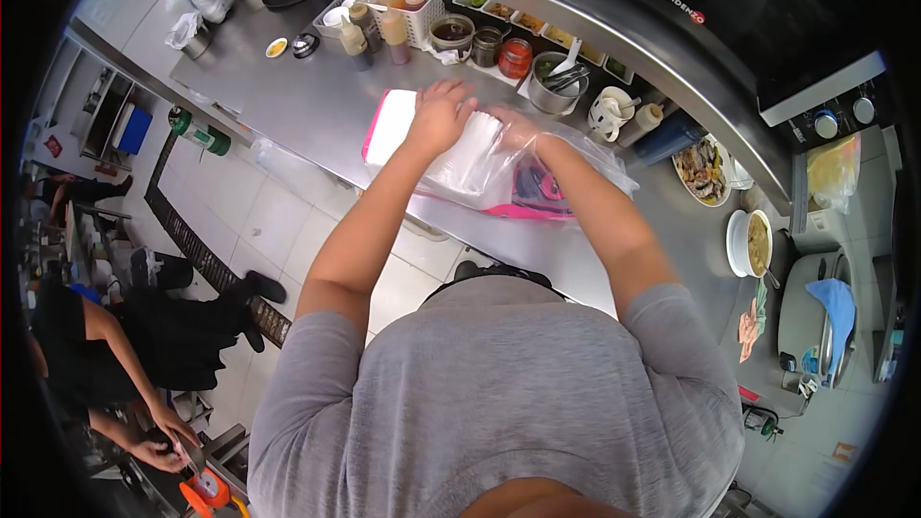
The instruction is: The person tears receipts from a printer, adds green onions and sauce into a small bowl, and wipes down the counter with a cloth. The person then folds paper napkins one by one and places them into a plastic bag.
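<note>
A clear plastic package with pink edges holds a stack of white sheets (465,161) on the steel counter (326,86). My left hand (441,115) lies on top of the white stack, its fingers spread and pointing to the upper right. Inside or under the clear plastic (585,158) at the package's right part is my right hand (513,129), beside the end of the stack. Its fingers are partly covered by the film, so what they grip, if anything, is hidden. A dark and pink printed area (540,187) shows below the right wrist.
Behind the package stand sauce bottles (394,35), a white basket (417,24), jars (515,58) and a metal pot with utensils (557,84). Bowls of food (748,243) are at the right. At the lower left a person (125,345) handles something near an orange scale (205,491).
</note>
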Available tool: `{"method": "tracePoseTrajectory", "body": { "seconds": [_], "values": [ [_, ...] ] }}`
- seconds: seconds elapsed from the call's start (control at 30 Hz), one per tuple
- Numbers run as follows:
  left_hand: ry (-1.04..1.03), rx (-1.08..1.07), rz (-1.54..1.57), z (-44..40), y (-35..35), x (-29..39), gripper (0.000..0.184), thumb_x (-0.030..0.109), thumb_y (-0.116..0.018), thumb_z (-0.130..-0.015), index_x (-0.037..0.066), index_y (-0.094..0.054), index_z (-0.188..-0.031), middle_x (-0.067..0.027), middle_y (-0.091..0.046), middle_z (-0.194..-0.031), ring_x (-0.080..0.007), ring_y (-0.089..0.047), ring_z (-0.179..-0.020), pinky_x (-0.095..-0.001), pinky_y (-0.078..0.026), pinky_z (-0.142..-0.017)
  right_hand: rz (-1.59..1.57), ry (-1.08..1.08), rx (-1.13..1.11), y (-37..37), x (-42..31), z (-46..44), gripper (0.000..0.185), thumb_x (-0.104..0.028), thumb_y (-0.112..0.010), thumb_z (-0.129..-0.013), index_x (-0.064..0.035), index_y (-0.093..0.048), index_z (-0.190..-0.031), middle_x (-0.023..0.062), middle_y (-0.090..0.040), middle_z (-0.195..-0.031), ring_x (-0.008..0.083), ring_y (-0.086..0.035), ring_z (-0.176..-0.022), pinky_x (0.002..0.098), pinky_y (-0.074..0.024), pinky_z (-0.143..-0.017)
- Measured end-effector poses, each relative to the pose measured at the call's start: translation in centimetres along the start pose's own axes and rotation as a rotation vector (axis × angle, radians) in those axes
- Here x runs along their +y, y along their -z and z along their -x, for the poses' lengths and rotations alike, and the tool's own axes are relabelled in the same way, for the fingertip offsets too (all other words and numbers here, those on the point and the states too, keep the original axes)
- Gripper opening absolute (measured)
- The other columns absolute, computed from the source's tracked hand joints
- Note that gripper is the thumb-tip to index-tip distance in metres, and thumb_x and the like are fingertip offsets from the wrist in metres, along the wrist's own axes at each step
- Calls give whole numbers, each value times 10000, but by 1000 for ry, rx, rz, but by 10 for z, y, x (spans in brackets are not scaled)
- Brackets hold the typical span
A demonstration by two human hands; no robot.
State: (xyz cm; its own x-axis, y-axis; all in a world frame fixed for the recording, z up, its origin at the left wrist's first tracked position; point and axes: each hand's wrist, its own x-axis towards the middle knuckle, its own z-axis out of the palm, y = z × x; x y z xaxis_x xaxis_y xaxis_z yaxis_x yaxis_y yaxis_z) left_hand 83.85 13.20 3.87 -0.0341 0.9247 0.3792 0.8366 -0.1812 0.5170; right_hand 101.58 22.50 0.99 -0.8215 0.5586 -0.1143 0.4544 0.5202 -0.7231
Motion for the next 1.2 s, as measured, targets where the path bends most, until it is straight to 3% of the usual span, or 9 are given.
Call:
{"method": "tracePoseTrajectory", "body": {
  "seconds": [0.23,0.37,0.5,0.67,0.93,1.03,1.07,1.1,1.2],
  "values": [
    [97,-76,-283,20,-8,-38,483,456,-439,-940,117,-547,-1267,-131,-516,-1302,-304,-371,-1313,-604,-153,-1098,70,-35,56,5,-26,86,716,-146,-780,-594,-66,-493,-1245,140,-567,-1187,279,-554,-1113,371,-439,-951],
    [192,-127,-411,16,-4,-39,505,473,-446,-933,113,-539,-1275,-124,-514,-1303,-289,-376,-1310,-623,-157,-1088,9,-113,472,46,-62,182,673,-144,-811,-571,-30,-545,-1177,147,-643,-1063,248,-634,-966,345,-487,-879],
    [135,-113,-487,16,-18,-51,519,460,-468,-928,108,-511,-1308,-123,-484,-1341,-283,-380,-1306,-639,-164,-1078,-924,-308,1016,59,-53,283,539,5,-720,-639,51,-544,-1147,135,-649,-1025,246,-631,-956,342,-499,-871],
    [1,28,-361,19,-19,-4,509,363,-580,-891,108,-488,-1322,-119,-431,-1391,-297,-344,-1337,-608,-133,-1096,-1366,-351,1267,49,-6,419,489,-122,-637,-712,89,-539,-1142,197,-640,-1035,327,-644,-919,404,-521,-863],
    [-383,-221,140,67,-102,190,457,226,-644,-834,109,-531,-1261,-107,-441,-1363,-317,-343,-1339,-569,-126,-1112,-1224,-756,920,102,108,599,513,-158,-699,-722,89,-542,-1144,182,-645,-1059,289,-643,-962,375,-506,-895],
    [-375,-299,190,84,-134,239,435,188,-643,-829,110,-540,-1245,-104,-453,-1345,-310,-358,-1328,-566,-134,-1113,-844,-851,841,111,139,606,676,-232,-777,-695,70,-497,-1231,182,-630,-1113,296,-622,-1016,367,-490,-910],
    [-371,-312,188,88,-141,253,430,187,-641,-831,110,-541,-1243,-103,-454,-1343,-308,-360,-1327,-564,-136,-1114,-188,-1128,863,105,166,619,864,-329,-813,-668,66,-415,-1325,220,-582,-1212,326,-588,-1085,375,-462,-943],
    [-368,-323,182,92,-149,266,426,186,-639,-833,109,-543,-1241,-103,-454,-1342,-307,-361,-1325,-561,-138,-1114,-35,-1147,887,107,164,622,975,-362,-823,-650,80,-343,-1374,256,-522,-1292,351,-550,-1150,380,-436,-968],
    [-335,-310,187,101,-164,298,413,171,-637,-831,106,-548,-1230,-105,-461,-1334,-310,-394,-1296,-560,-167,-1108,142,-1211,1093,67,189,619,910,-332,-815,-663,78,-382,-1350,259,-552,-1247,337,-560,-1139,368,-438,-955]
  ]
}}
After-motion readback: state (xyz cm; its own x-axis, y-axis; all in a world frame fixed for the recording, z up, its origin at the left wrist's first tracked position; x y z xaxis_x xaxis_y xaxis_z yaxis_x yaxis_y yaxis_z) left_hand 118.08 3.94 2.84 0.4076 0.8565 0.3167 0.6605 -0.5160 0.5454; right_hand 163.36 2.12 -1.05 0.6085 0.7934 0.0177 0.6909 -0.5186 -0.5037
